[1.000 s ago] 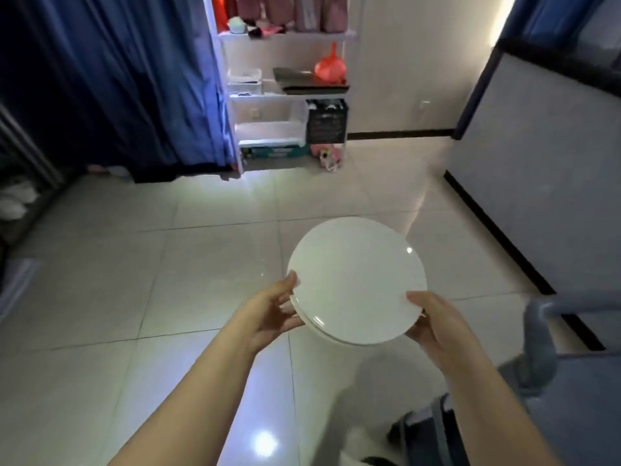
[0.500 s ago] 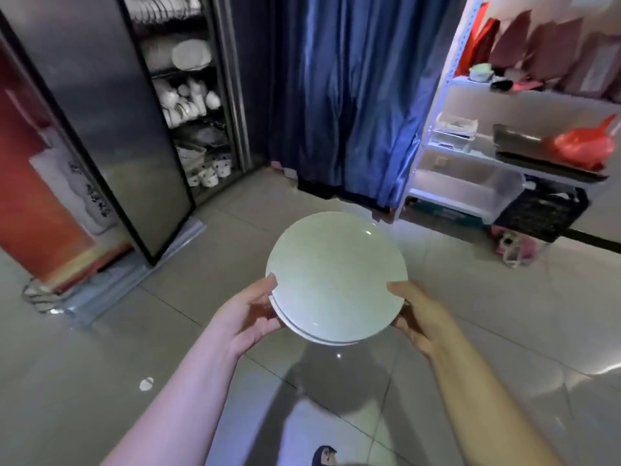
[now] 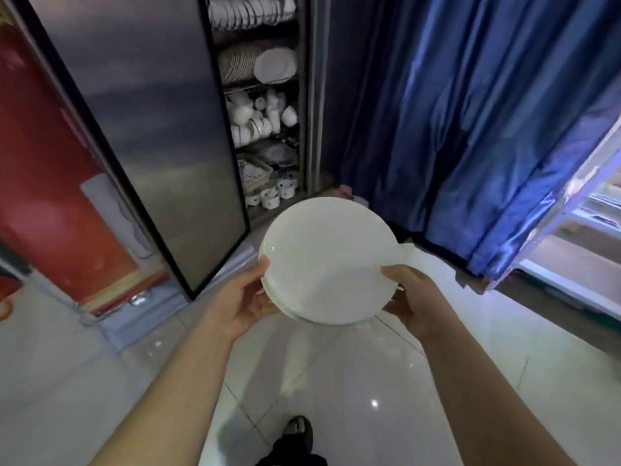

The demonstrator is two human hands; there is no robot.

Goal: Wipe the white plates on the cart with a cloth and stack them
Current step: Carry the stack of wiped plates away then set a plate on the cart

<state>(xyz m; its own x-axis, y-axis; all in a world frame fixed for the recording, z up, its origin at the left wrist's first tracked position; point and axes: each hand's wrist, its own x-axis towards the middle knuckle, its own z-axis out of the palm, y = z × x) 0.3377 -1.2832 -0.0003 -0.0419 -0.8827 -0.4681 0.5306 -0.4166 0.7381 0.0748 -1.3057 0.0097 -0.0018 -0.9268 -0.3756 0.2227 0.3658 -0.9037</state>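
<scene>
Within 1 second the view has swung away from the cart, which is now out of sight, and round to an open cabinet full of white crockery; the stack of white plates has kept its place between the 2 hands, carried level at chest height in front of the body; at least 2 rims show at its lower left edge; the left hand grips the left rim, thumb on top and fingers curled beneath; the right hand grips the right rim the same way, its fingers mostly hidden under the plates; this looks like wiped, stacked plates being carried to storage, so the stacking step seems done; no cloth can be made out; underfoot is a glossy pale tiled floor with light glare, and 1 sandalled foot shows below; the cabinet's steel door stands open beside a red panel; a blue curtain hangs to the right, with white shelving at the edge.
</scene>
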